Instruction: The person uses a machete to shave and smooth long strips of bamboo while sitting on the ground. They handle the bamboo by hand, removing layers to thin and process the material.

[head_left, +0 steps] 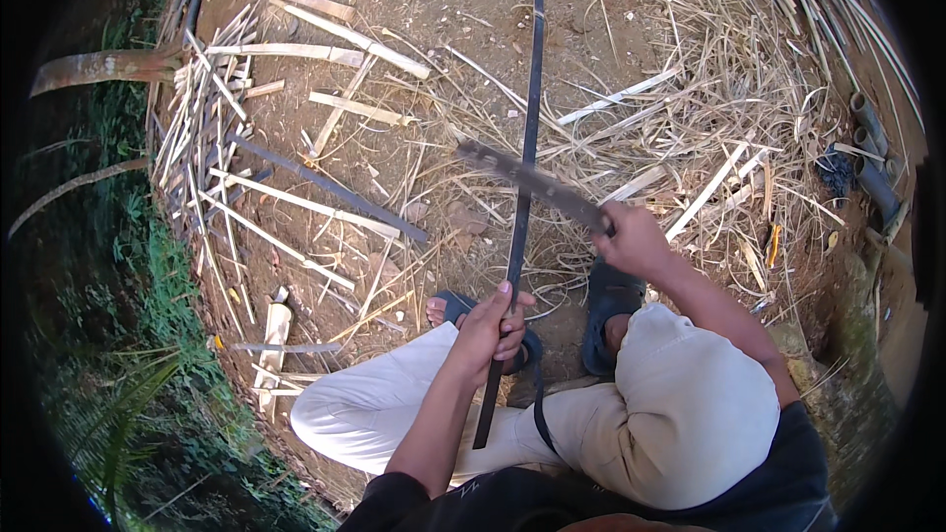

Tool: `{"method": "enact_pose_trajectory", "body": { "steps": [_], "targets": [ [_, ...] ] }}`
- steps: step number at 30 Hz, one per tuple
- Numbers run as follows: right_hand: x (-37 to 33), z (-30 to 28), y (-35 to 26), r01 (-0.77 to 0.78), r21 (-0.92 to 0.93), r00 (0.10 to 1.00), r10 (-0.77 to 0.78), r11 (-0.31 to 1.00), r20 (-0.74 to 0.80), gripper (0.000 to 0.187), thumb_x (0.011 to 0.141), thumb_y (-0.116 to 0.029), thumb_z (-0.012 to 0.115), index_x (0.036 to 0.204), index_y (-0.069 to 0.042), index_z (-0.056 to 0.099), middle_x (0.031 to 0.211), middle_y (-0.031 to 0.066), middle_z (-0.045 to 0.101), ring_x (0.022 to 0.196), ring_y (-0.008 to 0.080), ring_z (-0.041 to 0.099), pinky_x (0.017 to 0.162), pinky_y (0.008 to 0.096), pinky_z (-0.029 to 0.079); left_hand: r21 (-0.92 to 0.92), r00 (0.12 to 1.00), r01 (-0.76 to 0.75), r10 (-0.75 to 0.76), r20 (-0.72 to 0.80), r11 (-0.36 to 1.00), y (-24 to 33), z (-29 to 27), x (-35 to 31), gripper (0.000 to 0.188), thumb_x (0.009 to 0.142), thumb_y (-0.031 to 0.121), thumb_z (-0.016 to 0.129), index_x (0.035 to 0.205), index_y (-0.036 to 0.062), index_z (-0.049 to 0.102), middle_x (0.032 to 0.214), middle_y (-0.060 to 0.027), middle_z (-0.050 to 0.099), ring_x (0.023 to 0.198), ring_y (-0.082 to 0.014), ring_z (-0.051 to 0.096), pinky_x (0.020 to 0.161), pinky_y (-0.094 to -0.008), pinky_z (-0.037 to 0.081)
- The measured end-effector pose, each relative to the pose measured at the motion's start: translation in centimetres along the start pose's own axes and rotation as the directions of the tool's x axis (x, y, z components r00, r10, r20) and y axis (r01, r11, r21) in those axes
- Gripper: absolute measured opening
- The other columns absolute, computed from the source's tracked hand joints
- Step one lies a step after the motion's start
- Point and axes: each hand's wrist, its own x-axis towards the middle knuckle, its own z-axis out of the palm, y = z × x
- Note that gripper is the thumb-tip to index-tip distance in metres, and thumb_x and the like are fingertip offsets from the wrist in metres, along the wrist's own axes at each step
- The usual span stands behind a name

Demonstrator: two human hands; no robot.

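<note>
My left hand is closed round a long, narrow dark strip, likely split bamboo. The strip runs from above my lap out over the ground, its far end pointing away from me. In my right hand is a machete with a broad dark blade, slightly smeared by motion. Its blade slants away to the left and crosses the strip beyond my left hand. Whether blade and strip touch, I cannot tell. Most of the machete's handle is hidden by my fingers.
Curly pale shavings cover the ground ahead and right. Split bamboo pieces lie scattered at left, beside a piled heap of sticks. Bamboo tubes stand at the right edge. My sandalled feet are just below the blade. Green plants border the left.
</note>
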Motion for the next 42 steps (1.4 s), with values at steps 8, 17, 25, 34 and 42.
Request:
{"method": "enact_pose_trajectory", "body": {
  "steps": [8,17,25,34,42],
  "targets": [
    [-1.4,-0.4,-4.9,0.540,-0.224,0.814,-0.437,0.811,0.382,0.030,0.073,-0.020,0.069,0.091,-0.002,0.053,0.079,0.0136,0.064,0.076,0.0332,0.067,0.066,0.0426,0.054,0.668,0.904,-0.290,0.425,-0.044,0.685,-3.2,0.1,1.0,0.037,0.103,0.030,0.044,0.076,0.0071,0.053,0.054,0.0034,0.038,0.045,-0.0071,0.034,0.042,-0.0261,0.027],
    [5.2,-5.6,-2.3,-0.041,-0.485,0.957,0.174,0.874,0.232,0.024,0.085,-0.022,0.060,0.095,0.000,0.058,0.089,0.0205,0.069,0.079,0.0360,0.069,0.074,0.0475,0.056,0.663,0.904,-0.209,0.400,-0.149,0.719,-5.6,-1.0,-1.0,0.029,0.103,0.027,0.045,0.091,0.0026,0.055,0.063,-0.0105,0.055,0.058,-0.0242,0.055,0.057,-0.0367,0.043],
    [6.4,-3.9,-0.2,0.073,-0.528,0.959,0.086,0.846,0.271,0.025,0.084,-0.020,0.059,0.097,0.001,0.059,0.086,0.0214,0.068,0.075,0.0369,0.068,0.070,0.0462,0.057,0.803,0.896,-0.098,0.403,-0.185,0.588,-6.6,-1.7,-7.5,0.028,0.103,0.024,0.043,0.091,0.0010,0.054,0.065,-0.0146,0.055,0.061,-0.0284,0.056,0.058,-0.0402,0.044],
    [6.4,-2.9,-2.4,0.246,-0.495,0.905,-0.015,0.833,0.425,0.030,0.082,-0.025,0.064,0.100,-0.002,0.059,0.079,0.0186,0.067,0.073,0.0348,0.068,0.071,0.0446,0.056,0.759,0.923,0.005,0.289,-0.254,0.651,-8.3,-2.6,-10.7,0.024,0.102,0.021,0.046,0.093,0.0000,0.054,0.068,-0.0204,0.060,0.065,-0.0399,0.063,0.060,-0.0444,0.047],
    [12.8,-4.7,3.9,-0.127,-0.436,0.905,0.284,0.891,0.318,0.026,0.089,-0.025,0.061,0.103,-0.003,0.062,0.082,0.0173,0.068,0.070,0.0275,0.068,0.066,0.0404,0.058,0.774,0.927,0.104,0.222,-0.304,0.624,-9.9,-3.3,-14.6,0.028,0.102,0.025,0.046,0.088,0.0009,0.052,0.064,-0.0165,0.058,0.061,-0.0353,0.063,0.057,-0.0427,0.047]
  ]
}}
